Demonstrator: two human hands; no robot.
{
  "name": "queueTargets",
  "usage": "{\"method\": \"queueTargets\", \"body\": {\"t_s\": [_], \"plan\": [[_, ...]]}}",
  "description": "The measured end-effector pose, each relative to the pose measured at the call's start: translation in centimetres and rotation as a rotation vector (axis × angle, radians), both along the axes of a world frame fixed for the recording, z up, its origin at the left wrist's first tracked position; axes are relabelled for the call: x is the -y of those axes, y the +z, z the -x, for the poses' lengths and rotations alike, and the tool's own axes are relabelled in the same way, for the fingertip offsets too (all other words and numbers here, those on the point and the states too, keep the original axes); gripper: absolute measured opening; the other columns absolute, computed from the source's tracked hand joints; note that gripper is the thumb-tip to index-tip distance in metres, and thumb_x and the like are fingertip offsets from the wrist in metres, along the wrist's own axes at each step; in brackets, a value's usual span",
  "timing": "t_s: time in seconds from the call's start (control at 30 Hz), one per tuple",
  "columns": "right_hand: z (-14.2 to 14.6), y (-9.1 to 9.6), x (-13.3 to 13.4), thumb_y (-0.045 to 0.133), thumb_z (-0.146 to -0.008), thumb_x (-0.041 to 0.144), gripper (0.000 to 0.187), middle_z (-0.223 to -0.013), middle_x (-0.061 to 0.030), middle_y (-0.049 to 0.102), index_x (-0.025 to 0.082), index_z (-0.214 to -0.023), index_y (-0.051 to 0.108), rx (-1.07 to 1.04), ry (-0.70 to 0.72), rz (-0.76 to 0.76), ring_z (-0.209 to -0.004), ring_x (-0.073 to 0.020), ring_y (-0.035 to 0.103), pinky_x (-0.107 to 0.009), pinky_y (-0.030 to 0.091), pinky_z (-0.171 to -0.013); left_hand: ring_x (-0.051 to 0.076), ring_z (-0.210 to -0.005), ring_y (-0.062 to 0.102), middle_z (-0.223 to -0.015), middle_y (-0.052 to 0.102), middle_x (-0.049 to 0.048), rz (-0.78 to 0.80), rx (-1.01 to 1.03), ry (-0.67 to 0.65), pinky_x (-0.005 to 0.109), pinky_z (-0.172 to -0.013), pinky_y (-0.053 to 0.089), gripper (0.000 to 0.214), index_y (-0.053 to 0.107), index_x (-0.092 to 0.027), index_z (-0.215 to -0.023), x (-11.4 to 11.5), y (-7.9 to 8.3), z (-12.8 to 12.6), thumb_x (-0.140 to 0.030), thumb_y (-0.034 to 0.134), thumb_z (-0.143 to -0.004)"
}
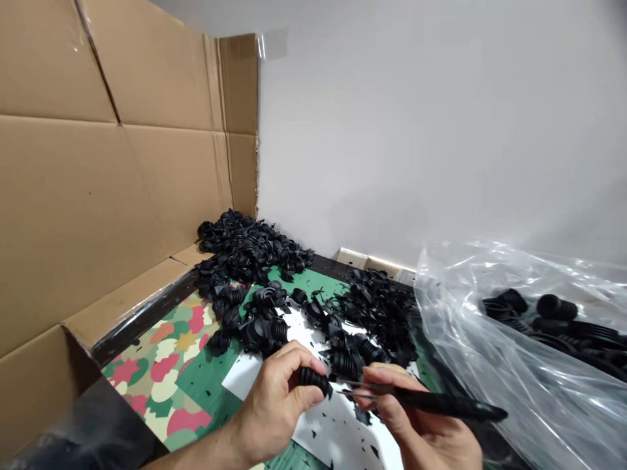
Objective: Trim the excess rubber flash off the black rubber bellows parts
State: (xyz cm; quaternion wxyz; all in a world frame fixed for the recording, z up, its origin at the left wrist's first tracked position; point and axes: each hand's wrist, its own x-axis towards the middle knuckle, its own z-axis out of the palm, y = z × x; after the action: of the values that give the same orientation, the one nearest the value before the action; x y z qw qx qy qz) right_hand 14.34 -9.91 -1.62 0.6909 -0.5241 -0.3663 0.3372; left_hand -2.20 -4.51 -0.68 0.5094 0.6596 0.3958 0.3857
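Note:
My left hand (277, 401) is closed around a small black ribbed rubber part (314, 380), pinched between thumb and fingers. My right hand (416, 424) grips a black-handled cutting tool (435, 403) whose thin metal tip touches the part's right end. Both hands hover over a white sheet (337, 431) speckled with black scraps. Just beyond them lies a heap of the same ribbed parts (255, 261) and a heap of black trimmings (377, 307).
A tall cardboard wall (98, 163) stands on the left and a white wall behind. A clear plastic bag (529, 352) holding more black parts fills the right. A green mat (206, 385) and a colourful patterned sheet (157, 372) cover the table.

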Motion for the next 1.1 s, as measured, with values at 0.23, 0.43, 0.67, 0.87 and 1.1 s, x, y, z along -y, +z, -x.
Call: {"method": "queueTargets", "body": {"t_s": [0.23,0.43,0.67,0.87,1.1], "plan": [[0.8,-1.2,-0.2,0.073,-0.078,0.038,0.013,-0.081,-0.0046,0.070,0.026,-0.084,0.075,0.145,0.098,-0.220,-0.077,-0.0208,0.065,-0.030,0.053,-0.066,0.018,-0.080,0.055,-0.085,0.061,0.0023,-0.043,-0.031,-0.004,0.028,-0.073,0.040,0.016,0.066,-0.018,-0.084,0.0,-0.1,0.0,-0.009,0.061,-0.071],[1.4,-0.7,-0.6,0.071,-0.081,0.031,0.007,-0.081,-0.0041,0.068,0.026,-0.086,0.074,0.149,0.148,-0.331,-0.075,-0.0190,0.064,-0.028,0.053,-0.063,0.018,-0.080,0.055,-0.084,0.060,0.0018,-0.042,-0.061,-0.013,0.028,-0.072,0.040,0.017,0.065,-0.018,-0.082,0.0,0.0,-0.1,-0.007,0.060,-0.070],[1.5,-1.4,-0.5,0.070,-0.082,0.032,0.008,-0.079,-0.0013,0.068,0.027,-0.088,0.072,0.212,0.139,-0.318,-0.066,-0.0160,0.066,-0.025,0.051,-0.060,0.018,-0.080,0.056,-0.084,0.060,0.0019,-0.041,-0.085,-0.007,0.029,-0.071,0.040,0.018,0.066,-0.019,-0.083,0.0,-0.2,0.0,-0.007,0.059,-0.070],[0.7,-1.9,-0.5,0.070,-0.081,0.034,0.009,-0.078,-0.0019,0.068,0.027,-0.087,0.072,0.239,0.160,-0.241,-0.063,-0.0169,0.067,-0.025,0.052,-0.056,0.018,-0.079,0.055,-0.083,0.059,0.0017,-0.052,-0.102,-0.020,0.029,-0.071,0.040,0.018,0.065,-0.018,-0.082,0.0,0.0,0.0,-0.008,0.058,-0.070],[1.1,-1.3,-0.5,0.067,-0.083,0.039,0.014,-0.070,-0.0018,0.067,0.025,-0.080,0.070,0.390,0.107,-0.250,-0.057,-0.0175,0.065,-0.026,0.051,-0.052,0.018,-0.078,0.055,-0.082,0.058,0.0014,-0.052,-0.106,-0.035,0.028,-0.071,0.040,0.019,0.065,-0.018,-0.081,0.1,0.3,0.0,-0.006,0.057,-0.069]]}}
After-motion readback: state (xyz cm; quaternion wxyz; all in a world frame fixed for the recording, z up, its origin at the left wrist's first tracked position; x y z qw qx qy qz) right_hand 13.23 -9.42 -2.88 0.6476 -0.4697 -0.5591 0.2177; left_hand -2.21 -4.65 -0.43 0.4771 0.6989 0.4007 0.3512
